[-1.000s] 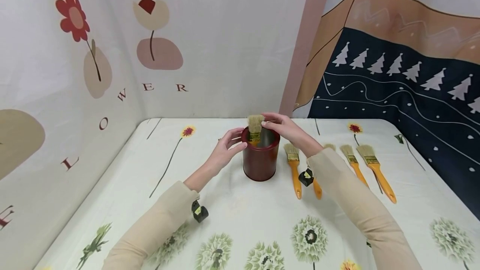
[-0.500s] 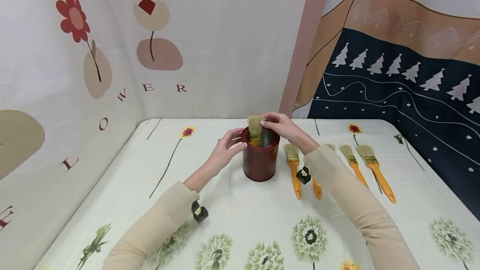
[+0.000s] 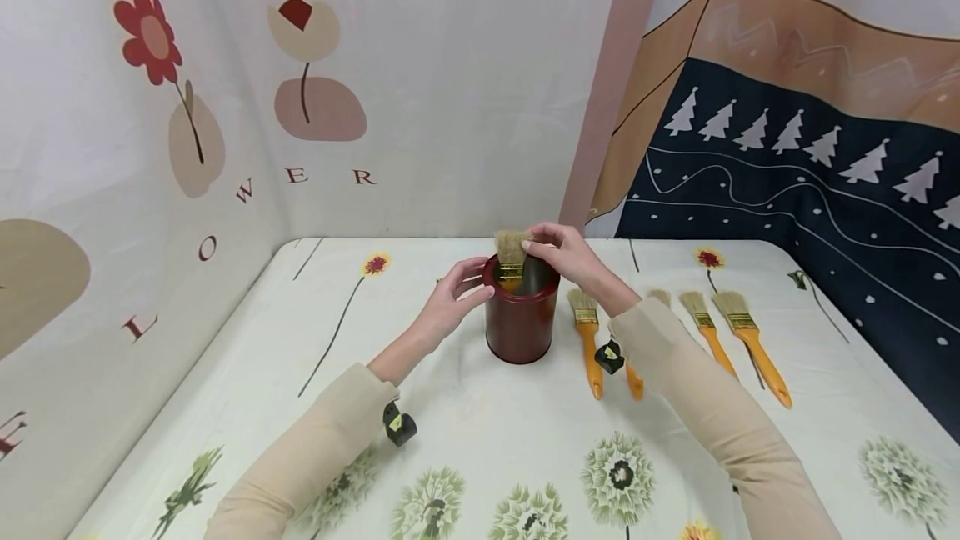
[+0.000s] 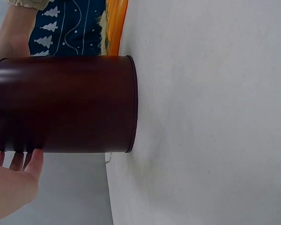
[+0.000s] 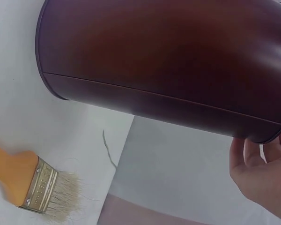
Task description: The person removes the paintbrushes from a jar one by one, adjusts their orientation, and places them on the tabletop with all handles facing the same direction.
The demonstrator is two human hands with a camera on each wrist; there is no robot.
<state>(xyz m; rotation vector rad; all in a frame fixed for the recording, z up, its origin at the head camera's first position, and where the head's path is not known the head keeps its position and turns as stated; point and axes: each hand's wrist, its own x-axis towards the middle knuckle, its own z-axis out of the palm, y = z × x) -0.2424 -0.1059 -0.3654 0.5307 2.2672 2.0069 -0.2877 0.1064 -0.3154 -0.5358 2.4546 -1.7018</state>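
A dark red can (image 3: pixel 518 332) stands upright on the table. A paintbrush (image 3: pixel 512 251) stands in it, handle down, with pale bristles and gold ferrule above the rim. My left hand (image 3: pixel 447 298) touches the can's left side near the rim with thumb and fingertips; the left wrist view shows these fingertips (image 4: pixel 36 154) at the can's wall (image 4: pixel 70 103). Over the right rim, my right hand (image 3: pixel 566 257) pinches the bristles' edge between thumb and finger. In the right wrist view, the right hand's fingers (image 5: pixel 237 157) are partly hidden behind the can (image 5: pixel 154 61).
Several orange-handled paintbrushes lie right of the can, bristles away from me: one close by (image 3: pixel 588 348), one partly under my right forearm (image 3: pixel 635 379), and others farther right (image 3: pixel 757 348). A flower-printed cloth (image 3: pixel 480 440) covers the table; printed fabric walls (image 3: pixel 450 65) rise behind.
The paintbrush in the can has tilted very slightly to the right at its bristle end. My right hand has shifted slightly; my left hand and the can stay put.
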